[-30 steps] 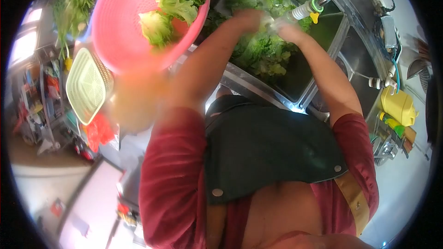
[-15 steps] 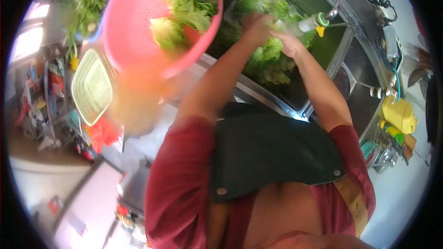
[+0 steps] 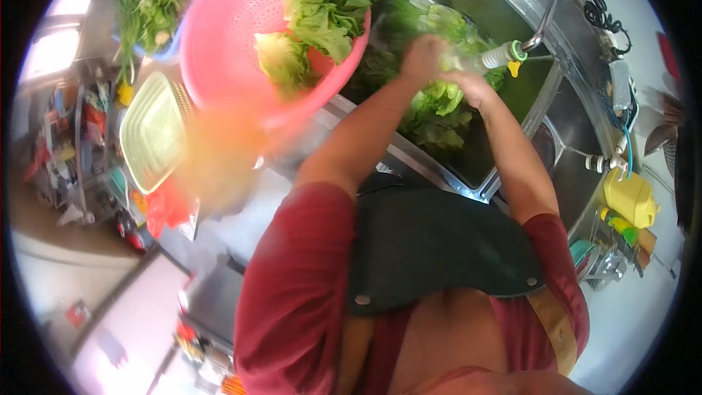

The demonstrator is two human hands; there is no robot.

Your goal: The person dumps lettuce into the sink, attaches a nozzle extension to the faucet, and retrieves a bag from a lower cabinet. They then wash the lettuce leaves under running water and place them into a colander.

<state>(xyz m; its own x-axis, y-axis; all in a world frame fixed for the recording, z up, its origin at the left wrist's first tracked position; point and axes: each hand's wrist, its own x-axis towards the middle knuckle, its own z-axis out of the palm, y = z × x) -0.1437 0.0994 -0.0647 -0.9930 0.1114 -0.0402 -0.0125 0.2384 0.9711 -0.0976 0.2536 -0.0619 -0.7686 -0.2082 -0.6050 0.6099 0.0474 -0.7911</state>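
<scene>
Wet green lettuce (image 3: 447,25) fills part of a metal sink basin (image 3: 537,106). My left hand (image 3: 424,61) is closed among the leaves, its fingertips partly blurred and hidden. Beside it, my right hand (image 3: 472,88) curls round a bright lettuce leaf (image 3: 442,100) right under the tap. The hands are close together, almost touching. A white ribbed tap nozzle (image 3: 500,57) with a green ring points at them, and water seems to run over the fingers. More lettuce leaves (image 3: 322,4) lie in a pink colander (image 3: 219,36) left of the sink.
A pale green plastic basket (image 3: 152,132) stands below the colander, next to a red plastic bag (image 3: 167,211). Leafy greens (image 3: 157,0) fill a blue container at the upper left. On the right are a second basin and a yellow jug (image 3: 630,197). An orange blur covers part of the left side.
My right hand's fingers were straighter and are now more curled at the lettuce. My left hand stays among the leaves. The whole view has shifted slightly.
</scene>
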